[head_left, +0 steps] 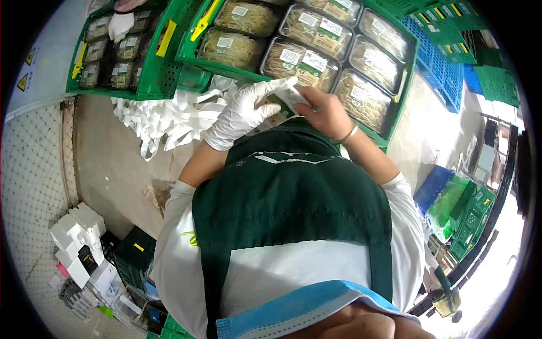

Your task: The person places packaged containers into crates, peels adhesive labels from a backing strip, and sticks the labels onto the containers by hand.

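Note:
My left hand (243, 110), in a white glove, is closed on one end of a label strip (289, 97), with its fingers bent around it. My bare right hand (324, 113) pinches the same strip from the other side, between thumb and fingers. Green and white printed labels show on the strip, partly hidden by the glove. Just beyond my hands, a green crate (398, 101) holds several clear-lidded black trays of pale sprouts. A labelled sprout tray (299, 59) lies nearest to the strip.
White backing strips (169, 113) lie heaped left of my left hand. At the upper left, another person's gloved hand (120, 26) is over a second green crate (152, 73) of packs. Blue crates (440, 68) stand at right, and white equipment (79, 237) at lower left.

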Tool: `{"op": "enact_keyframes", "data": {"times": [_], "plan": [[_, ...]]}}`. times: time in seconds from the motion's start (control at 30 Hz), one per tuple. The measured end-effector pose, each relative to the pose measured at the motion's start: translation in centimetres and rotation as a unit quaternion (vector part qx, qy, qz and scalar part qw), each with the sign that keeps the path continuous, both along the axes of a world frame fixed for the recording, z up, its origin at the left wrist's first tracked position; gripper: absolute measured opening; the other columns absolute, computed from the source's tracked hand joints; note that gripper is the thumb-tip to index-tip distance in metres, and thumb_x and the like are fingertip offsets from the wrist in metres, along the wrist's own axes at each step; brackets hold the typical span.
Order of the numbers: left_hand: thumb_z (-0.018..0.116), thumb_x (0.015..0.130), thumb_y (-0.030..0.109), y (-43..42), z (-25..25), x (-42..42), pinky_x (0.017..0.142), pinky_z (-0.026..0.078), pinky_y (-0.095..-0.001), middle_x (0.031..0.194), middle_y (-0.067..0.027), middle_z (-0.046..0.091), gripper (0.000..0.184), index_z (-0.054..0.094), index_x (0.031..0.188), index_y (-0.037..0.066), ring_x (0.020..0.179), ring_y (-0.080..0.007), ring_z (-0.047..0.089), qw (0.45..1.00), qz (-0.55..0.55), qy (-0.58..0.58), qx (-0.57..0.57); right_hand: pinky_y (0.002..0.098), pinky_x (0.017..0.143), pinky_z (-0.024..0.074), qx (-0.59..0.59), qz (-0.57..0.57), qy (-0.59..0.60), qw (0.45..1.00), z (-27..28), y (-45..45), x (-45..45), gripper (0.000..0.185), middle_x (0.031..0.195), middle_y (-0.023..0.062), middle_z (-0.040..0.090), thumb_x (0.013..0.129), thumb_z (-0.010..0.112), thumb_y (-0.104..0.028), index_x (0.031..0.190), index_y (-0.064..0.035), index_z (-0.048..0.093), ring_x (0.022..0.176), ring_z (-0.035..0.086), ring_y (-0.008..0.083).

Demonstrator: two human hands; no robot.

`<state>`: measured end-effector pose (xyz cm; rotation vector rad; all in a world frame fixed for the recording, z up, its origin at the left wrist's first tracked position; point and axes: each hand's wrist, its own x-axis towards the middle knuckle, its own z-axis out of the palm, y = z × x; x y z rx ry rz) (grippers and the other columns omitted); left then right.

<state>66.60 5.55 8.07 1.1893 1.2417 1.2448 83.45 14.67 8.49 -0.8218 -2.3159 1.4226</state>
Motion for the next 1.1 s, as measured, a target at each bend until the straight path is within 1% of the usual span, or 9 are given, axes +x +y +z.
{"op": "enact_keyframes", "data": {"times": [0.13,0.3,0.4,0.7,0.77,0.83,0.97,1.0,1.1], "plan": [[0.062,0.078,0.014,1.1,-1.1,3.8,0.053,0.039,-0.0207,0.065,-0.0012,0.055,0.019,0.051,0.068,0.001,0.061,-0.0048,0.047,0.983,0.088,0.14,-0.077,0.0327,0.059,0.0458,0.182,-0.093,0.082,0.976,-0.4,1.3,3.5,0.013,0.07,0.0122,0.059,0.071,0.065,-0.009,0.081,-0.0044,0.059,0.066,0.058,0.0273],[0.06,0.078,0.01,1.5,-1.7,7.3,0.06,0.044,-0.019,0.077,-0.0038,0.06,0.013,0.058,0.084,-0.001,0.067,-0.0054,0.053,0.986,0.069,-0.029,-0.148,0.0359,0.063,0.045,0.314,-0.212,-0.078,0.922,1.7,11.6,13.9,0.017,0.078,0.015,0.058,0.07,0.062,-0.011,0.084,-0.0036,0.056,0.073,0.056,0.0293],[0.056,0.079,0.005,1.7,-3.0,7.9,0.061,0.044,-0.0177,0.082,-0.0036,0.06,0.015,0.058,0.092,-0.001,0.071,-0.0054,0.054,0.98,0.087,-0.093,-0.153,0.0366,0.072,0.0413,0.456,0.019,-0.169,0.873,-5.1,11.5,18.4,0.029,0.087,0.0114,0.052,0.071,0.061,-0.017,0.095,-0.0034,0.05,0.084,0.05,0.0274],[0.058,0.078,0.004,3.2,-3.8,13.7,0.068,0.045,-0.0188,0.09,-0.0035,0.059,0.026,0.053,0.103,-0.001,0.076,-0.0066,0.055,0.987,0.073,-0.107,-0.098,0.0335,0.072,0.0405,0.418,-0.137,-0.198,0.876,-4.9,8.9,19.0,0.058,0.108,0.0127,0.05,0.074,0.059,-0.035,0.122,-0.0107,0.039,0.089,0.051,0.0273],[0.061,0.077,0.005,3.6,-3.8,15.3,0.069,0.045,-0.0199,0.089,-0.0039,0.059,0.028,0.053,0.103,0.0,0.077,-0.0066,0.054,0.983,0.052,-0.123,-0.125,0.0334,0.067,0.0436,0.028,-0.059,0.079,0.995,-3.8,8.4,18.8,0.047,0.086,0.0148,0.057,0.075,0.062,-0.029,0.111,-0.0029,0.046,0.076,0.055,0.0252],[0.063,0.076,0.006,4.2,-2.5,15.0,0.073,0.044,-0.0225,0.087,-0.0045,0.06,0.027,0.054,0.101,-0.001,0.079,-0.0079,0.055,0.983,-0.039,0.0,-0.177,0.0319,0.06,0.0435,0.012,0.023,-0.002,1.0,-1.1,7.6,18.2,0.033,0.077,0.0143,0.056,0.074,0.064,-0.02,0.098,-0.0007,0.052,0.066,0.054,0.0208],[0.057,0.079,0.004,6.6,-1.6,18.7,0.075,0.043,-0.0231,0.089,-0.0069,0.06,0.018,0.057,0.096,-0.001,0.084,-0.0122,0.056,0.986,0.062,-0.15,-0.035,0.0289,0.056,0.0405,0.014,0.022,0.023,0.999,-1.1,6.4,17.6,0.018,0.066,0.0119,0.052,0.074,0.063,-0.011,0.087,-0.0007,0.055,0.056,0.045,0.0185],[0.055,0.08,0.004,6.8,-1.5,18.4,0.071,0.043,-0.0221,0.084,-0.0048,0.059,0.015,0.057,0.094,-0.001,0.078,-0.0102,0.055,0.996,0.044,0.061,-0.044,0.0322,0.057,0.0444,0.013,-0.007,-0.005,1.0,-0.5,5.9,17.3,0.014,0.074,0.0168,0.057,0.072,0.062,-0.008,0.083,-0.0021,0.055,0.066,0.058,0.0267],[0.063,0.076,0.012,7.0,-1.1,18.6,0.06,0.039,-0.0206,0.073,-0.0012,0.054,0.016,0.055,0.082,0.0,0.066,-0.0069,0.045,0.975,0.036,0.17,-0.136,0.0307,0.057,0.046,0.169,-0.056,0.058,0.982,-1.9,8.9,18.3,0.013,0.074,0.0137,0.059,0.072,0.062,-0.009,0.083,-0.0046,0.057,0.064,0.057,0.0287]]}}
